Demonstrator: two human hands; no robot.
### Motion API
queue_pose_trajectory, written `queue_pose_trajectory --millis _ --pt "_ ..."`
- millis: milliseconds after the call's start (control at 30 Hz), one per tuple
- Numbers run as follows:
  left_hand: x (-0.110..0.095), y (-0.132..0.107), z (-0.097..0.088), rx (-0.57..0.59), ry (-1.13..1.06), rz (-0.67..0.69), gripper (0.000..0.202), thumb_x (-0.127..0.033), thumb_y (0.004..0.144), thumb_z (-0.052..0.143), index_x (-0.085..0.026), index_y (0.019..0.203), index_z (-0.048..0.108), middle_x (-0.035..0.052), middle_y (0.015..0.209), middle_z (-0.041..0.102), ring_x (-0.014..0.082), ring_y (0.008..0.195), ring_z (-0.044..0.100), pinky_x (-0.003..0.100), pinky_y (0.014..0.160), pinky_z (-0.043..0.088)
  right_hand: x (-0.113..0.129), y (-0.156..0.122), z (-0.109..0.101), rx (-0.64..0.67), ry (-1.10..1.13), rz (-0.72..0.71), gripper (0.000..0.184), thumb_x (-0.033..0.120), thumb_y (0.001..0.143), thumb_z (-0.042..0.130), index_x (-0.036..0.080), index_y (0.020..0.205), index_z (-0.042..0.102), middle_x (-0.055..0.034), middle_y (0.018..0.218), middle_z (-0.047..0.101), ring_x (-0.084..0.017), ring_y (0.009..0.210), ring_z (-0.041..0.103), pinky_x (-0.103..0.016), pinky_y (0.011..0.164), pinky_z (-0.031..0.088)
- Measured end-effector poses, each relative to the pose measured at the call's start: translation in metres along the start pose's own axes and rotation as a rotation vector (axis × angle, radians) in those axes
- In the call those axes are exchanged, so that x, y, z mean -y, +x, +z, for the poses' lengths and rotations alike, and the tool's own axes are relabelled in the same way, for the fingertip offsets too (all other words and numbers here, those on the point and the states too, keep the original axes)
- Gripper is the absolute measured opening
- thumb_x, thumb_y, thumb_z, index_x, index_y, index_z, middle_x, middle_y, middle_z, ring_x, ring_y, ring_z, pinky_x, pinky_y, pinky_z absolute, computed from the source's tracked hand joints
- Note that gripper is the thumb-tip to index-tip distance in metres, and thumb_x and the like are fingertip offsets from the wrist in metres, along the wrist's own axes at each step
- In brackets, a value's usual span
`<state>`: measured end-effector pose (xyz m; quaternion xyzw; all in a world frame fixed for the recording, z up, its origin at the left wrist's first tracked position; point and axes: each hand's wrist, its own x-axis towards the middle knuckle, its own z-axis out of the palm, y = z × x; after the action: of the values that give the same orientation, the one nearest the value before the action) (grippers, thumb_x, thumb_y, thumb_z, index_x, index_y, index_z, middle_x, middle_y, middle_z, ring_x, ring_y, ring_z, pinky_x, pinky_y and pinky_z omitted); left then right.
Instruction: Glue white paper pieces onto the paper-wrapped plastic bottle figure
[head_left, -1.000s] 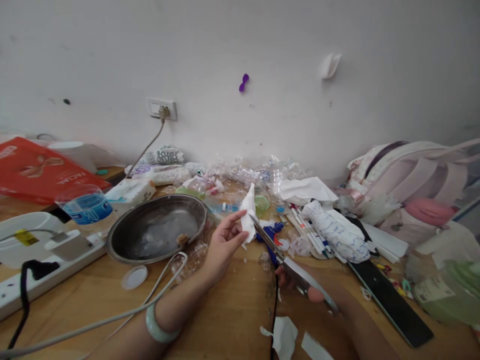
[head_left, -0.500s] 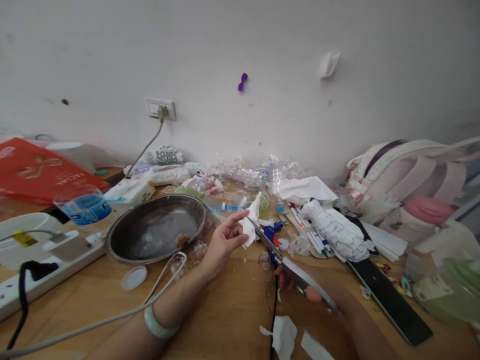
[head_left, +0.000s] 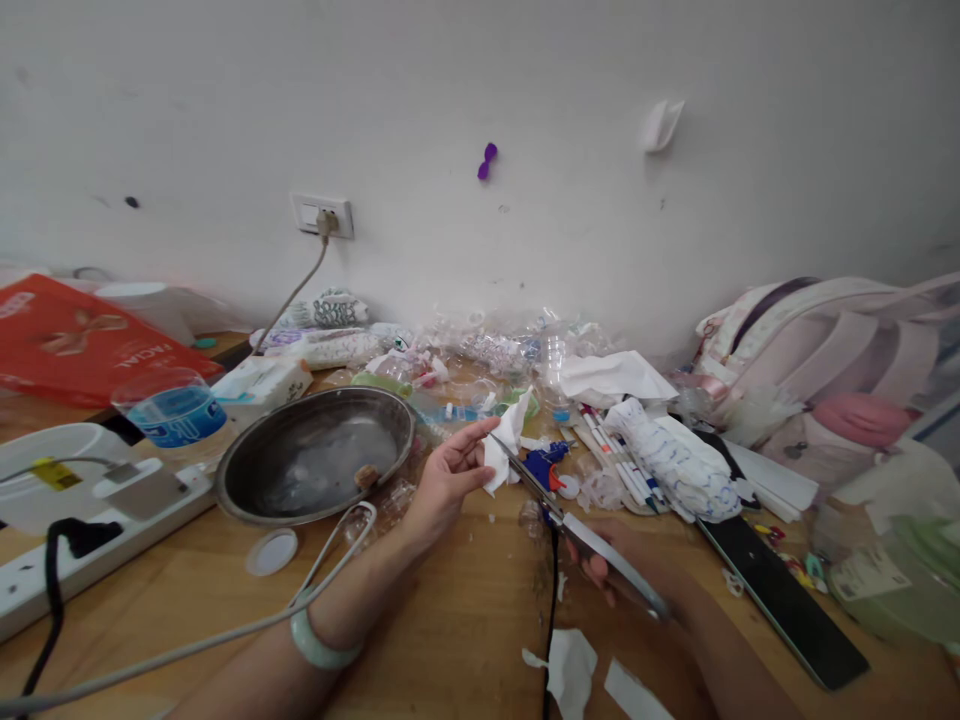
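My left hand (head_left: 450, 475) pinches a small white piece of paper (head_left: 504, 445) between thumb and fingers, held up over the wooden table (head_left: 450, 620). My right hand (head_left: 622, 575) grips the handles of a pair of scissors (head_left: 570, 525). The scissor blades point up and left, and their tips meet the lower edge of the paper. A pale green bangle (head_left: 319, 645) sits on my left wrist. White paper offcuts (head_left: 571, 670) lie on the table below my hands.
A metal bowl (head_left: 315, 455) stands left of my hands, beside a power strip (head_left: 97, 520) with cables. A blue glue gun (head_left: 544, 465), pens (head_left: 611, 455), crumpled plastic and tissues crowd the back. A black tablet (head_left: 780, 600) and a pink backpack (head_left: 817, 350) lie right.
The paper has shrunk and tilted right as the scissors work along it. My right hand has shifted slightly on the handles. My left hand stays almost still.
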<state>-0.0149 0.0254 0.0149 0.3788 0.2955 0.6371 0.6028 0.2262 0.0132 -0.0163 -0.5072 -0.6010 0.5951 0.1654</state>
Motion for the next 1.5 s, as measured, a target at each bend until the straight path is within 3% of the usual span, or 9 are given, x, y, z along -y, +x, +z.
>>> queue_pose_trajectory --millis 100,300,433,667,767,933,1100,1233,1500 --pt "0.000 0.000 0.000 0.005 -0.016 -0.005 0.053 -0.006 0.053 0.072 -0.018 0.104 0.067 0.0037 0.084 0.068 0.0106 0.064 0.052 0.021 0.055 0.039 0.000 0.001 0.001 0.062 0.040 0.036 0.009 0.026 0.064 0.052 0.018 0.066 0.055 0.0061 0.045 0.045 -0.006 0.034 0.039 -0.016 0.032 0.037" --pt "0.001 0.001 -0.001 0.012 -0.012 0.006 0.053 -0.005 0.054 0.071 -0.020 0.104 0.067 0.0055 0.103 0.067 0.0082 0.063 0.051 0.020 0.056 0.041 0.002 0.003 0.003 0.023 -0.038 0.099 0.011 0.028 0.065 0.047 0.019 0.064 0.052 0.0066 0.041 0.042 -0.006 0.031 0.037 -0.017 0.031 0.037" --pt "0.002 0.002 -0.001 -0.002 -0.016 0.033 0.051 -0.007 0.056 0.072 -0.022 0.105 0.066 0.0065 0.122 0.060 0.0047 0.060 0.047 0.019 0.057 0.042 -0.002 0.005 0.004 -0.029 -0.030 0.041 0.007 0.025 0.063 0.049 0.019 0.065 0.051 0.0062 0.040 0.043 -0.007 0.031 0.038 -0.017 0.029 0.035" --pt "-0.001 0.000 0.003 0.003 -0.015 0.063 0.053 -0.007 0.057 0.073 -0.022 0.108 0.064 0.0082 0.129 0.055 0.0024 0.056 0.041 0.017 0.057 0.041 0.004 0.005 0.007 -0.069 0.068 0.052 0.017 0.035 0.058 0.049 0.020 0.062 0.045 0.0066 0.038 0.042 -0.008 0.031 0.038 -0.020 0.030 0.036" --pt "0.000 -0.001 0.004 -0.022 -0.011 0.096 0.057 -0.010 0.059 0.074 -0.024 0.112 0.061 0.0070 0.131 0.052 0.0025 0.058 0.043 0.018 0.060 0.043 0.013 0.002 0.010 -0.181 0.063 -0.007 0.025 0.043 0.057 0.052 0.020 0.063 0.045 0.0081 0.037 0.039 -0.008 0.029 0.036 -0.019 0.029 0.033" --pt "0.008 -0.001 0.002 -0.022 -0.005 0.062 0.058 -0.012 0.060 0.075 -0.024 0.114 0.058 0.0077 0.123 0.057 0.0045 0.063 0.048 0.019 0.065 0.044 0.022 -0.001 0.000 -0.479 0.052 -0.086 0.044 0.063 0.059 0.051 0.020 0.068 0.048 0.0079 0.042 0.040 -0.008 0.029 0.036 -0.021 0.032 0.031" --pt "0.018 -0.004 0.003 0.019 0.051 -0.008 0.060 -0.016 0.058 0.078 -0.023 0.113 0.055 0.0066 0.111 0.061 0.0043 0.061 0.051 0.020 0.063 0.045 0.018 0.004 -0.025 -0.705 -0.301 0.013 0.041 0.059 0.068 0.048 0.020 0.064 0.056 -0.0006 0.053 0.053 -0.019 0.054 0.057 -0.027 0.049 0.041" --pt "0.027 -0.009 0.005 0.074 0.105 -0.058 0.065 -0.017 0.057 0.079 -0.025 0.114 0.051 0.0058 0.113 0.058 0.0030 0.057 0.052 0.021 0.062 0.045 0.014 0.005 -0.034 -0.773 -0.645 0.110 0.038 0.053 0.076 0.044 0.020 0.062 0.057 -0.0066 0.063 0.062 -0.024 0.068 0.060 -0.029 0.056 0.040" --pt "0.038 -0.012 0.008 0.108 0.108 -0.129 0.064 -0.022 0.056 0.080 -0.022 0.111 0.049 -0.0010 0.084 0.060 0.0071 0.060 0.056 0.022 0.061 0.045 0.013 -0.002 -0.044 -0.916 -0.697 0.082 0.029 0.043 0.077 0.052 0.018 0.072 0.065 -0.0119 0.079 0.070 -0.025 0.077 0.064 -0.031 0.064 0.044"
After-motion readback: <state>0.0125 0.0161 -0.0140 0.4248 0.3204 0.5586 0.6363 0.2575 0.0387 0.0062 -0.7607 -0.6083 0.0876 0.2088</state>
